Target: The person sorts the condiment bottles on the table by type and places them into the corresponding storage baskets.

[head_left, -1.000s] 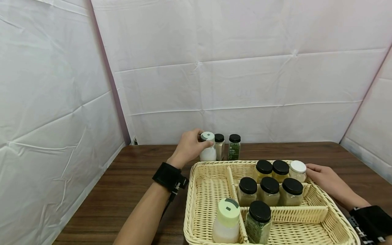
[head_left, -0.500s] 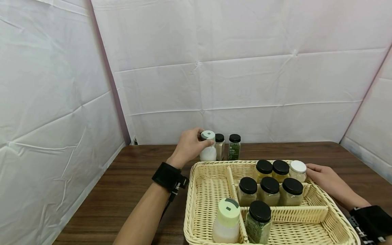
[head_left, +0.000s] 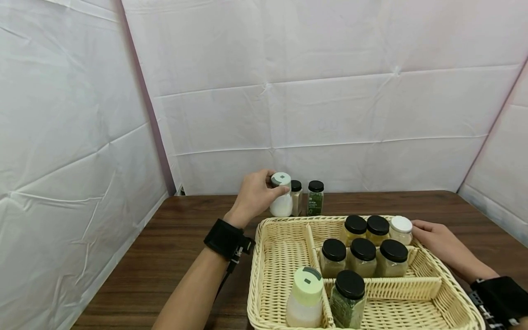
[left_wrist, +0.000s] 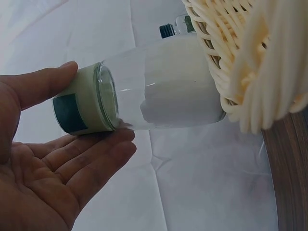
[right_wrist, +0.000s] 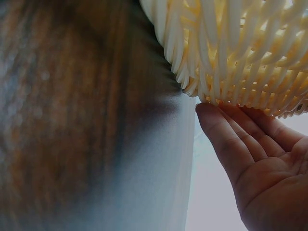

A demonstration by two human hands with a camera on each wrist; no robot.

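**Left hand gripping a white-filled jar beyond a wicker basket**

The left hand (head_left: 253, 196) is curling its fingers and thumb around a pale-lidded glass jar (head_left: 281, 198) full of white powder, gripping it near the lid. The jar is sitting at, or just above, the tabletop (head_left: 173, 247); which one is hard to tell. Just to the right of that hand, two slim black-capped bottles (head_left: 315, 198) are standing side by side. The right hand (head_left: 443, 245) is resting with relaxed, nearly straight fingers against the outer wall of the wicker basket (head_left: 264, 275), holding nothing.

Judging by its looks, the jar is smooth, rigid glass: breakable, slippery, and fairly heavy when this full. A grip around the body just under the lid seems safer than on the lid alone.

Inside the basket, between the two hands, several black-lidded jars and one white-lidded jar are standing in the far compartment, with two more nearer the person. The basket's near edge is being cut off by the frame. The right wrist view is blurring the tabletop. Labels are too small to read.
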